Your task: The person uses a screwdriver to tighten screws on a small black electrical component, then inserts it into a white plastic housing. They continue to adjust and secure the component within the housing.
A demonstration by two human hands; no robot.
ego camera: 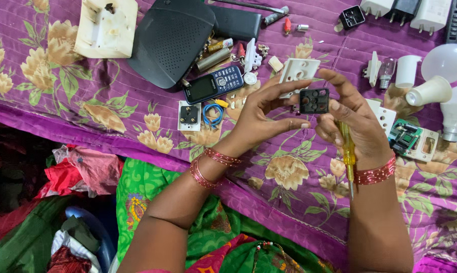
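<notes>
the left hand [261, 114] and right hand [352, 119] pinch a small black socket insert [314, 100] between their fingertips, raised over the purple floral bedspread [61, 96] so its holed face turns toward the eyes. the right hand also grasps a yellow screwdriver [348, 154] tucked along the palm, tip down, parked out of the way. a white socket plate [298, 71] lies just behind, near a mobile phone [213, 84].

A small black square socket insert [314, 100] with round pin holes is up facing the camera right of frame centre, while a yellow-handled screwdriver [348, 151] hangs just below it, tip down.
</notes>
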